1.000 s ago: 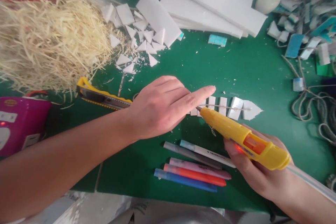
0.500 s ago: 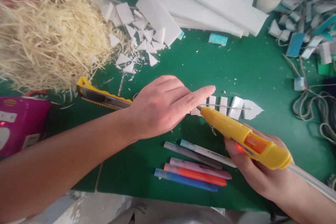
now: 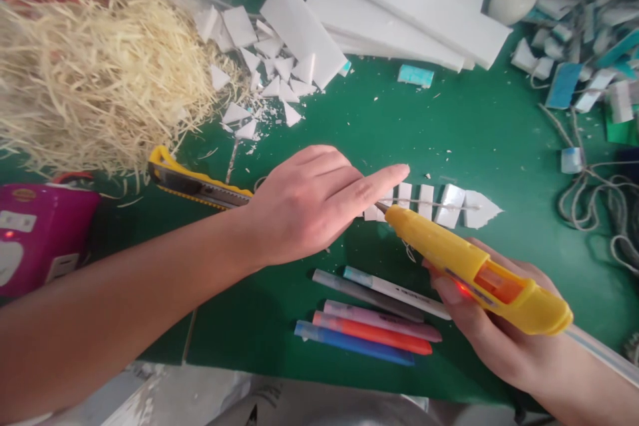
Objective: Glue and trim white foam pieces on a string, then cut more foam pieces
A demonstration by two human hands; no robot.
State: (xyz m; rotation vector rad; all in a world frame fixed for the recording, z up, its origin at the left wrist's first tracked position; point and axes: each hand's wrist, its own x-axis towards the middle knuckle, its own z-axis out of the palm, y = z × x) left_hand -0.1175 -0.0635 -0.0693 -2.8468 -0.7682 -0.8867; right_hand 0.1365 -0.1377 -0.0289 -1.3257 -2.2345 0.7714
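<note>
My right hand (image 3: 504, 326) is wrapped round a yellow hot glue gun (image 3: 449, 246) with a red light on its side. The nozzle points left and meets the white foam pieces (image 3: 426, 202) near my left fingertips. These pieces lie in a row along a thin string (image 3: 439, 204), ending at the right in a pointed foam piece (image 3: 480, 208). Over the row's left end rests my left hand (image 3: 309, 206), forefinger stretched to the right, the other fingers curled under. Whatever they grip is hidden. A yellow and black utility knife (image 3: 194, 180) lies partly behind that hand.
Several markers (image 3: 369, 333) lie in front on the green table (image 3: 239, 319). Straw-coloured shreds (image 3: 100, 73) and a magenta power socket block (image 3: 44, 233) are at left. Foam sheets (image 3: 399, 20) and triangular offcuts (image 3: 279, 73) sit at the back. Cord (image 3: 574, 200) and painted foam bits are at right.
My right hand and the glue gun have shifted slightly right and down, with the nozzle still at the foam row. The left hand stays almost in place.
</note>
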